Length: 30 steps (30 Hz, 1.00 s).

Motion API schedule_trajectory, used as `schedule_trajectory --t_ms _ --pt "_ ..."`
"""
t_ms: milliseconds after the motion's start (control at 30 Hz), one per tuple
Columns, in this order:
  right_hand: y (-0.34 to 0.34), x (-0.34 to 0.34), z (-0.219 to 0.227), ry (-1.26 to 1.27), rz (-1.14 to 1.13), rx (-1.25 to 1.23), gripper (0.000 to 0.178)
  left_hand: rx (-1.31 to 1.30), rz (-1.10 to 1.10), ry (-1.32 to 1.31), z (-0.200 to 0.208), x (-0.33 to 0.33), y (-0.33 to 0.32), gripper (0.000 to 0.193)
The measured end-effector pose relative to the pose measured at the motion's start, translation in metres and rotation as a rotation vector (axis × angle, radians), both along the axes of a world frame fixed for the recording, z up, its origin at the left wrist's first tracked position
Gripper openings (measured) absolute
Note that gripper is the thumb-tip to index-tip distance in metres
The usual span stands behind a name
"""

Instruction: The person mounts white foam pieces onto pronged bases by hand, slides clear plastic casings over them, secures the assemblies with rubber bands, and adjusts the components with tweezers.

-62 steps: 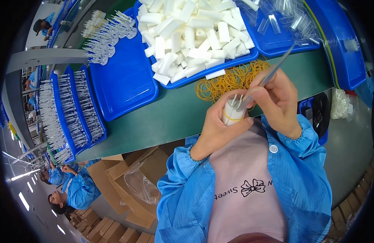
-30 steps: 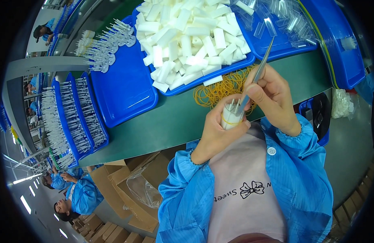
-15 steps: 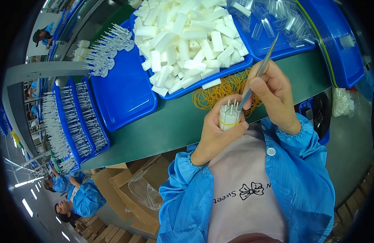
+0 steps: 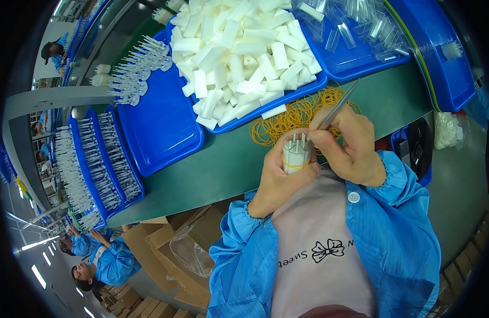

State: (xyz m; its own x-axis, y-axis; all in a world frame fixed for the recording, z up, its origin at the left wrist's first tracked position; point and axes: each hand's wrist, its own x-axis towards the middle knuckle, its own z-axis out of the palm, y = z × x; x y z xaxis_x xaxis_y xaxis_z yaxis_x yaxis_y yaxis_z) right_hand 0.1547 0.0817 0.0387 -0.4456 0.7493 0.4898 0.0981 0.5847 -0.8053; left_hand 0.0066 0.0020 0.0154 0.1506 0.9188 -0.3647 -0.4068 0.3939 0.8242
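Observation:
My left hand (image 4: 272,180) is wrapped round a small bundle (image 4: 296,153) of white pieces in a clear sleeve, with a yellow rubber band about it. Several thin white stems stand up out of its top. In my right hand (image 4: 353,146) is a pair of metal tweezers (image 4: 337,108), pinched between thumb and fingers and slanting up to the right. The right fingertips are close beside the top of the bundle. Beyond both hands lies a loose heap of yellow rubber bands (image 4: 281,119) on the green table (image 4: 202,167).
A blue tray heaped with white foam-like blocks (image 4: 239,58) stands ahead. To its right, another blue tray (image 4: 340,66) holds clear plastic pieces. On the left are a blue tray (image 4: 165,143) and racks of white stemmed parts (image 4: 85,169). An open cardboard box (image 4: 170,238) stands below the table edge.
My right hand has moved down with the tweezers, which now tilt over farther, their lower end away from the bundle's top. My left hand keeps its hold and has barely shifted.

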Motion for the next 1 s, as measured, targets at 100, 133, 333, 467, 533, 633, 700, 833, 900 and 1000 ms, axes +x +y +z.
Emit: schedule_trajectory --t_ms 100,133,333,467,533,633,700,833,900,1000 --pt "0.001 0.0 0.006 0.219 0.069 -0.484 0.012 0.037 -0.012 -0.1 0.003 -0.001 0.002 0.053" --pt "0.003 0.002 0.006 0.22 0.066 -0.484 0.012 0.036 -0.015 -0.1 0.004 -0.002 0.003 0.053" --pt "0.009 0.004 0.0 0.323 0.208 -0.756 0.015 0.033 -0.069 -0.163 0.01 0.001 0.009 0.066" --pt "0.009 0.004 0.004 0.311 0.218 -0.819 0.014 -0.017 -0.034 -0.125 0.012 0.002 0.008 0.071" --pt "0.005 0.0 0.005 0.217 0.095 -0.579 0.013 -0.021 -0.027 -0.096 0.007 0.004 0.007 0.072" --pt "0.003 0.002 -0.004 -0.117 -0.064 0.143 0.011 0.253 0.055 0.421 -0.005 0.007 0.006 0.075" --pt "-0.001 0.004 -0.012 -0.048 -0.065 0.033 0.012 0.272 0.005 0.654 -0.001 0.004 0.008 0.082" --pt "-0.002 0.006 -0.01 0.407 -0.043 -0.475 0.016 0.393 -0.035 0.838 0.018 0.003 0.011 0.086" --pt "-0.001 0.005 -0.006 0.424 -0.032 -0.483 0.017 0.47 -0.051 0.848 0.015 -0.001 0.009 0.086" --pt "-0.001 0.003 -0.003 0.419 -0.001 -0.512 0.018 0.533 -0.061 0.882 0.013 -0.002 0.009 0.086"
